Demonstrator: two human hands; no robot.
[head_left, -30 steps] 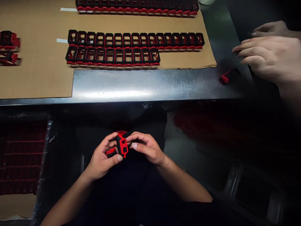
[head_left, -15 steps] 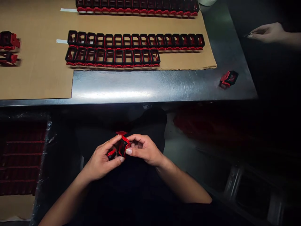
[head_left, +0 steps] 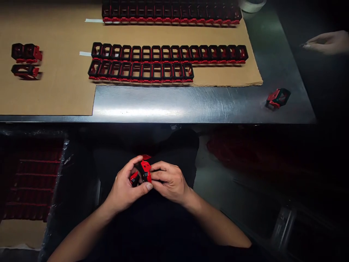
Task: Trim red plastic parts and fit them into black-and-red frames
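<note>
Over my lap, below the table edge, both hands close round a small red and black plastic part. My left hand pinches its left side with thumb and forefinger. My right hand curls its fingers onto the right side. The part is partly hidden by my fingers. On the brown cardboard sheet lie two long rows of finished black and red frames, set side by side.
A third row of frames lies at the cardboard's far edge, a few loose ones at the left. One single frame rests on the steel table at the right. Another person's hand is at the far right. A tray of red parts sits low left.
The other person's hands drew back to the right, uncovering the single frame on the table. My hands have closed tighter on the part and turned it. The view shifted slightly.
</note>
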